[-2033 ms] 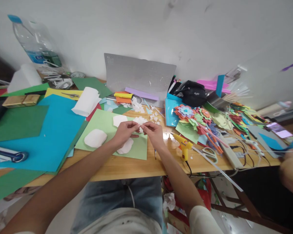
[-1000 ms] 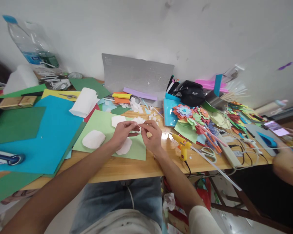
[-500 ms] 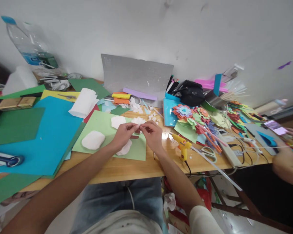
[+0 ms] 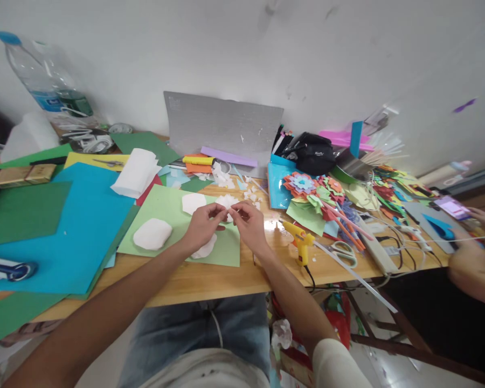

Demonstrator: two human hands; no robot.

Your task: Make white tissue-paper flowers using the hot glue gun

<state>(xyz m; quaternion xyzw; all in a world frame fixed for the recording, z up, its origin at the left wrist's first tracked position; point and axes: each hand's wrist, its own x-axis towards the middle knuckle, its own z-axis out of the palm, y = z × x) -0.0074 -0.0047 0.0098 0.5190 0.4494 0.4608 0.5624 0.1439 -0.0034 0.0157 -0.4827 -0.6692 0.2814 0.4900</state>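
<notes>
My left hand [image 4: 203,225] and my right hand [image 4: 248,226] meet over a light green sheet [image 4: 173,213], fingertips pinched together on a small white paper piece [image 4: 227,212]. White paper cut-outs lie on the green sheet: one to the left [image 4: 152,234], one behind [image 4: 193,202], one partly under my left wrist [image 4: 205,249]. White scraps [image 4: 252,192] are scattered just beyond my hands.
A yellow glue gun [image 4: 300,241] and scissors [image 4: 341,251] lie to the right, beside a heap of paper flowers [image 4: 311,188]. Blue [image 4: 73,226] and dark green sheets cover the left. A grey mat [image 4: 222,126] leans on the wall. Another person's hands [image 4: 471,258] work at the far right.
My hands stay together on the white piece, with the fingers shifting slightly. The camera view drifted a little. The other person's hands at the right edge moved.
</notes>
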